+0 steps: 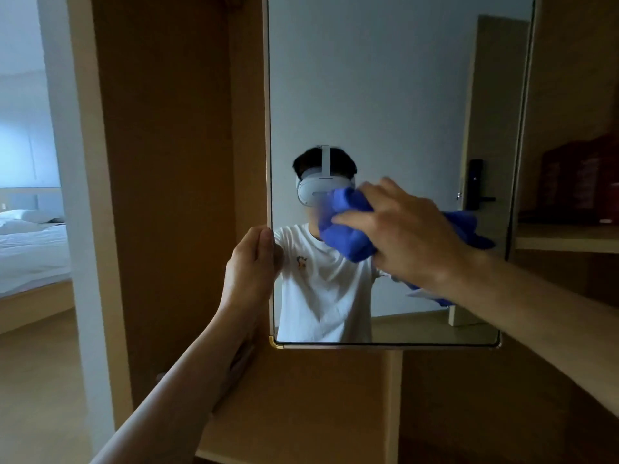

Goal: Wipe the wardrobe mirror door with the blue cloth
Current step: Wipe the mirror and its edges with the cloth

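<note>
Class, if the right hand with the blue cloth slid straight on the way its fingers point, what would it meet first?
Probably the wardrobe mirror door's pale left frame edge, just above the gripping left hand; glass lies between.

The cloth (348,229) is plain bright blue. The mirror (385,78) has a pale gold rim. The wardrobe (167,162) is warm brown wood. In the reflection, the T-shirt (318,296) is white with a small multicoloured print, the headset (318,192) is white and the lock (475,184) is black. The bed (30,249) is white. The boxes (582,185) look dark red, perhaps patterned.
</note>
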A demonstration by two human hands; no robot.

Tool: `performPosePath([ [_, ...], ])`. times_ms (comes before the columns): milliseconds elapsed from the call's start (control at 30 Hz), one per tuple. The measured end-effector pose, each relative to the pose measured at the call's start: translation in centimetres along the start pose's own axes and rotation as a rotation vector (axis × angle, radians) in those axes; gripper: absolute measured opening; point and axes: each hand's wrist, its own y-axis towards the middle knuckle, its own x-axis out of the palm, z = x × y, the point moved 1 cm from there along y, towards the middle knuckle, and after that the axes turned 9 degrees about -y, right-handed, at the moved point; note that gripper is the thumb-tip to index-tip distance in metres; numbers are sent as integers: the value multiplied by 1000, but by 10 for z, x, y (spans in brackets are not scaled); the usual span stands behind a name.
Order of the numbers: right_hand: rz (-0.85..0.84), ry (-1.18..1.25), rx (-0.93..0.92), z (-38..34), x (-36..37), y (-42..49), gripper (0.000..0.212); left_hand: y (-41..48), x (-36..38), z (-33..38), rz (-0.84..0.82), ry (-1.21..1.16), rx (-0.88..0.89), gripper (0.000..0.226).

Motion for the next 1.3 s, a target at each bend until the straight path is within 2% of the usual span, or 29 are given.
performPosePath([
  [133, 2, -3, -62, 6, 0, -18, 53, -3, 1, 2, -11, 10, -35, 28],
  [300, 124, -25, 268, 83, -24, 23, 31, -1, 0, 3, 7, 35, -64, 28],
  [367, 161, 16, 350, 94, -28, 24, 28, -1, 0, 2, 13, 23, -73, 29],
  [433, 125, 6, 281, 79, -19, 12, 34, -2, -1, 1, -5, 3, -86, 29],
  [533, 13, 13, 130, 40, 0, -24, 54, -3, -2, 4, -7, 11, -68, 29],
  [633, -17, 19, 68, 30, 8, -43, 65, -3, 0, 7, -7, 22, -71, 29],
  [733, 23, -28, 81, 51, 2, -30, 53, -3, 1, 7, -11, 6, -91, 32],
  [867, 144, -38, 348, 109, -19, 3, 30, -2, 2, 7, -16, 0, -68, 34],
  [933, 119, -33, 360, 114, -19, 5, 21, -1, 2, 5, -28, -7, -68, 34],
  [967, 95, -33, 344, 108, -15, 0, 23, 0, 2, 5, -33, -11, -70, 34],
  [1100, 21, 6, 219, 53, 7, -47, 57, 2, 5, 3, -52, -10, -58, 36],
  [1167, -34, -28, 161, 42, 15, -63, 67, 3, 7, 2, -57, -28, -61, 34],
  [1300, -28, -79, 134, 60, 9, -52, 56, 6, 8, 0, -65, -46, -66, 30],
])
